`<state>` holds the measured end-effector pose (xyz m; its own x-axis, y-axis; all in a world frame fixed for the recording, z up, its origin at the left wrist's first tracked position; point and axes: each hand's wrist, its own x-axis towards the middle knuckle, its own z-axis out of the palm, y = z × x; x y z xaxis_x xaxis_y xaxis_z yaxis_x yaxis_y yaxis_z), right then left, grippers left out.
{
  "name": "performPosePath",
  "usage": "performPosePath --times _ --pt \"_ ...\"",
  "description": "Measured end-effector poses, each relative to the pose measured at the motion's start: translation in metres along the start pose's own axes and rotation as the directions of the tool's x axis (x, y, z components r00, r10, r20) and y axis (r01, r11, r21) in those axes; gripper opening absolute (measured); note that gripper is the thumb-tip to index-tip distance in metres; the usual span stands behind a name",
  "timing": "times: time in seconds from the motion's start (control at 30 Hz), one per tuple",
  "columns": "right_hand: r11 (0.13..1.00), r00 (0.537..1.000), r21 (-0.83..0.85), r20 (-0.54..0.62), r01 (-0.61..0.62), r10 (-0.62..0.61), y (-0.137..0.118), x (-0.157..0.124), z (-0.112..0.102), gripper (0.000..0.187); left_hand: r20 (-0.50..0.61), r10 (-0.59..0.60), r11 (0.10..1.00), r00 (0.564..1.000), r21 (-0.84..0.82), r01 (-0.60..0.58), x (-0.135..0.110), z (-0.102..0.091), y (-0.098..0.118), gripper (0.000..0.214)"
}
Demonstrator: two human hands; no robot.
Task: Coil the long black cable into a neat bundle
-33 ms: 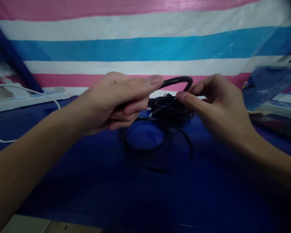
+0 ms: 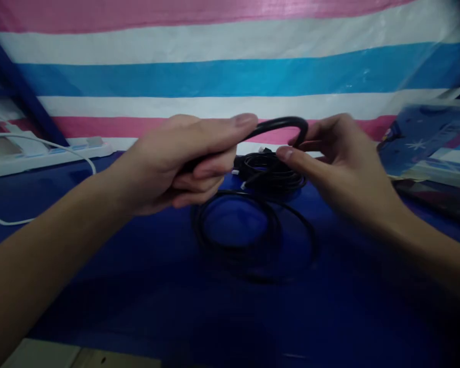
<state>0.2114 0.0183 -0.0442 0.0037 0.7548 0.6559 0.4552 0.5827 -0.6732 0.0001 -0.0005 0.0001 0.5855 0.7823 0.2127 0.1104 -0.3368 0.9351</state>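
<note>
— What is the left hand (image 2: 176, 158) doing?

— Its grip is closed on a black cable (image 2: 279, 122), the fingers curled around it and the forefinger laid along the top.

— And the right hand (image 2: 341, 163)?

— The cable arches from the left hand across to it and bends down between its thumb and its fingers. The thumb juts out towards the left hand. Whether that grip is clamped on the cable or only cupped around it, I cannot tell.

— Where is the rest of the cable?

— Below the hands it hangs down into loose loops (image 2: 233, 225) lying on the blue tabletop (image 2: 138, 296). Just behind them, between the two hands, sits a tighter black bundle (image 2: 270, 174) of cord.

— What is farther out?

— At the far left, a white power strip (image 2: 49, 156) rests along the tabletop's back edge, with a white cord (image 2: 74, 151) curving over it. At the far right there is a blue box (image 2: 429, 133), blurred. A striped sheet (image 2: 230, 76) in pink, white and blue hangs behind everything.
</note>
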Motion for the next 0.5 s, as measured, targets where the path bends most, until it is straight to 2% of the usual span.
performPosePath --times 0.07,0.13,0.17,0.23,0.3,0.33,0.37,0.4,0.43,0.47,0.5 --pt "0.991 0.98 0.135 0.2 -0.023 -0.005 0.001 -0.001 0.002 0.024 0.023 0.041 0.995 0.999 -0.091 -0.039 0.0 0.001 -0.001 0.053" --pt "0.964 0.911 0.235 0.411 -0.125 0.018 0.003 -0.006 0.006 0.027 -0.042 0.094 0.988 0.995 -0.119 -0.099 0.001 0.001 -0.003 0.056" --pt "0.948 0.881 0.26 0.471 -0.182 0.04 0.003 -0.008 0.008 0.03 -0.094 0.109 0.987 0.99 -0.11 -0.119 0.002 0.001 -0.006 0.056" --pt "0.919 0.869 0.299 0.489 -0.255 0.082 0.004 -0.011 0.011 0.029 -0.196 0.15 0.987 0.969 -0.021 -0.157 0.005 -0.001 -0.013 0.051" --pt "0.916 0.898 0.308 0.427 -0.257 0.108 0.003 -0.01 0.009 0.027 -0.287 0.242 0.957 0.927 0.229 -0.179 0.009 -0.003 -0.021 0.044" --pt "0.926 0.914 0.291 0.388 -0.242 0.117 0.002 -0.008 0.007 0.026 -0.324 0.324 0.895 0.889 0.411 -0.177 0.01 -0.004 -0.026 0.038" --pt "0.937 0.926 0.264 0.357 -0.228 0.124 0.001 -0.007 0.004 0.024 -0.339 0.436 0.788 0.834 0.592 -0.171 0.011 -0.005 -0.03 0.028" --pt "0.948 0.932 0.23 0.337 -0.218 0.132 -0.001 -0.005 0.002 0.022 -0.318 0.547 0.648 0.774 0.747 -0.151 0.011 -0.005 -0.033 0.017" --pt "0.958 0.932 0.191 0.332 -0.215 0.144 -0.003 -0.004 0.0 0.021 -0.272 0.634 0.505 0.724 0.855 -0.121 0.011 -0.005 -0.036 0.016" --pt "0.965 0.931 0.152 0.332 -0.213 0.153 -0.005 -0.003 -0.002 0.02 -0.215 0.681 0.384 0.7 0.919 -0.091 0.01 -0.003 -0.037 0.023" --pt "0.973 0.929 0.121 0.338 -0.199 0.148 -0.008 -0.003 -0.002 0.019 -0.166 0.696 0.301 0.698 0.951 -0.074 0.009 -0.001 -0.038 0.03"
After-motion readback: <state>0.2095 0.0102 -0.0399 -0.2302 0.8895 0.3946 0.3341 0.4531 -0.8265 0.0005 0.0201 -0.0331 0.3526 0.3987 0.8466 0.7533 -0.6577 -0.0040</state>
